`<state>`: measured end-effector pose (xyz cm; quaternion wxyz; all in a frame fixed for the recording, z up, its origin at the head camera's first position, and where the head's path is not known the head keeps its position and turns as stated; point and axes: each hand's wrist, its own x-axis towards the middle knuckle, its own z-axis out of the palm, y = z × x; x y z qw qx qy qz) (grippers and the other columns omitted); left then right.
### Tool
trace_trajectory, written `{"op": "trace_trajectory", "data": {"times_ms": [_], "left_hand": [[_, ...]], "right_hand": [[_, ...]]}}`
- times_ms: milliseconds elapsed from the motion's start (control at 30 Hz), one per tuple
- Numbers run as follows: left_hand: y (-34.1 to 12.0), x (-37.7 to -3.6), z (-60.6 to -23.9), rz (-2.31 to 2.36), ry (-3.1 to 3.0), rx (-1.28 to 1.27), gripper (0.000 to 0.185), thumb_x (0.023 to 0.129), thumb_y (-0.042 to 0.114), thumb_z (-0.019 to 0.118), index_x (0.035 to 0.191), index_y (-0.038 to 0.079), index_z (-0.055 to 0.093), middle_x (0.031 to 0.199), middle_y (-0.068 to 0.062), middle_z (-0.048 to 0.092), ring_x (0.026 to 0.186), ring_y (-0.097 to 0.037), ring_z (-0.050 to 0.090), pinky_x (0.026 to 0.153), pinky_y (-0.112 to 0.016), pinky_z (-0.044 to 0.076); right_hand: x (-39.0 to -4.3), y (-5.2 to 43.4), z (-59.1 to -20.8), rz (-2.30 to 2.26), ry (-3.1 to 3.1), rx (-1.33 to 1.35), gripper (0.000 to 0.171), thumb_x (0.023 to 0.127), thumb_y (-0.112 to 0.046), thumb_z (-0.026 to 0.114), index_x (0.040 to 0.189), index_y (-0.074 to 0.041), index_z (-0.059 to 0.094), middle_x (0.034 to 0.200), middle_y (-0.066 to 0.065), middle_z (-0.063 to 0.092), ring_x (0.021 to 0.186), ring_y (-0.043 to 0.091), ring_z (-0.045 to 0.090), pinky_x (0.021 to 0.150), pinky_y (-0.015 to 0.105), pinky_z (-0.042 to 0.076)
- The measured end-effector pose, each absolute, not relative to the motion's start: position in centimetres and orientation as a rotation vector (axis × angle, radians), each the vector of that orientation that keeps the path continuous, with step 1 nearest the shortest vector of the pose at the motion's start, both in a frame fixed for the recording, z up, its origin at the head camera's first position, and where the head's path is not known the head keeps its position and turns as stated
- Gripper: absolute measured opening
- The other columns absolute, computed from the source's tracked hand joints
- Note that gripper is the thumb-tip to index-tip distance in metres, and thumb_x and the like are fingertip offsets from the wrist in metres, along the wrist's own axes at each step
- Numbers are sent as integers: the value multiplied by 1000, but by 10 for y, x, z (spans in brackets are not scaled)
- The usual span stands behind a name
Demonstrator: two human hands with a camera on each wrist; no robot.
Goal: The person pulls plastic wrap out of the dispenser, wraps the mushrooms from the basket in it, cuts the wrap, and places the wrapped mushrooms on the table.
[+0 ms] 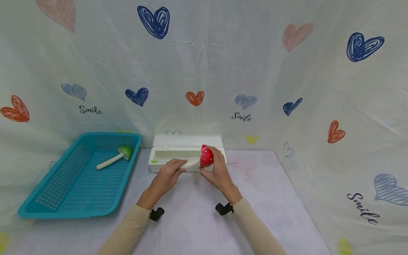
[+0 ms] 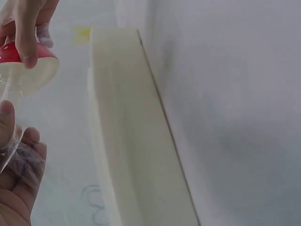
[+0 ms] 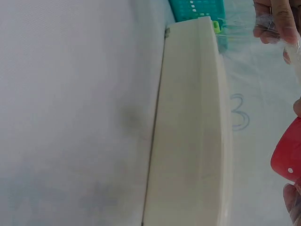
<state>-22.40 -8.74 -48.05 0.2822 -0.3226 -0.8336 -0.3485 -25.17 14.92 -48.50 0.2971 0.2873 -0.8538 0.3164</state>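
A toy mushroom with a white-dotted red cap [image 1: 206, 156] and a pale stem [image 1: 190, 164] is held sideways between both hands, above the front of a white cling film box [image 1: 220, 168]. My left hand [image 1: 167, 176] pinches the stem, and crumpled clear cling film [image 2: 26, 162] shows at its fingers in the left wrist view. The right hand [image 1: 220, 174] grips the cap by its edge, thumb below and fingers over the top. In the right wrist view, stretched film spreads near the left fingers. Behind the mushroom, the box lid [image 1: 187, 141] stands raised.
A blue plastic basket [image 1: 70, 214] stands on the left, holding a green-capped toy mushroom [image 1: 126, 152]. A small green piece [image 1: 154, 161] sits at the box's left end. The box stands close against the heart-printed curtain [image 1: 216, 67] at the table's back.
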Motion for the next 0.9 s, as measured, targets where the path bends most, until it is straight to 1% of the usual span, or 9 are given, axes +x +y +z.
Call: {"op": "trace_trajectory", "data": {"times_ms": [100, 200, 333, 467, 567, 700, 833, 900], "left_hand": [[-89, -224, -470, -931, -2205, -876, 38, 85, 0, 79, 122, -4, 70, 112, -16, 73, 103, -28, 74, 82, -34, 61], [-90, -224, -460, -918, -2173, -889, 38, 86, -1, 77, 123, -3, 68, 117, -17, 72, 109, -30, 72, 86, -37, 60], [-92, -224, -449, -891, -2141, -894, 37, 87, -1, 76, 123, -3, 68, 118, -17, 71, 111, -31, 71, 89, -38, 59], [-93, -222, -437, -904, -2148, -885, 38, 87, 1, 75, 124, -2, 67, 118, -17, 71, 111, -30, 71, 90, -37, 58], [-92, -221, -431, -911, -2157, -892, 41, 86, -1, 76, 126, -1, 66, 119, -16, 71, 112, -29, 71, 91, -37, 58], [-93, -218, -431, -915, -2162, -900, 47, 84, -2, 78, 129, -1, 64, 120, -17, 71, 102, -27, 72, 85, -37, 60], [-93, -212, -439, -943, -2192, -893, 47, 86, 1, 77, 130, -2, 63, 118, -17, 72, 92, -22, 70, 79, -35, 62], [-93, -209, -445, -964, -2220, -883, 46, 87, 3, 77, 131, -1, 62, 114, -15, 73, 87, -18, 68, 76, -32, 62]], "right_hand": [[-251, 150, -479, 875, -2268, 766, 94, 74, -15, 92, 151, -7, 38, 150, 9, 49, 137, 24, 47, 103, 41, 55], [-249, 151, -473, 902, -2265, 764, 94, 76, -16, 91, 152, -9, 37, 150, 8, 48, 138, 23, 46, 103, 40, 54], [-245, 150, -462, 923, -2251, 762, 92, 77, -18, 90, 152, -9, 37, 150, 9, 47, 139, 23, 45, 103, 40, 55], [-240, 149, -447, 922, -2237, 745, 93, 76, -19, 91, 152, -8, 38, 150, 10, 48, 139, 25, 46, 100, 41, 56], [-236, 151, -440, 920, -2226, 736, 93, 75, -20, 91, 151, -7, 39, 148, 12, 49, 137, 27, 49, 98, 43, 57], [-232, 155, -440, 945, -2212, 754, 94, 74, -21, 90, 153, -8, 40, 147, 12, 51, 133, 27, 52, 93, 44, 60], [-227, 158, -447, 950, -2228, 780, 94, 75, -21, 89, 154, -11, 40, 148, 9, 52, 133, 25, 52, 93, 43, 60], [-224, 159, -452, 942, -2245, 778, 95, 75, -23, 89, 155, -12, 40, 148, 9, 52, 133, 25, 52, 93, 42, 60]]}}
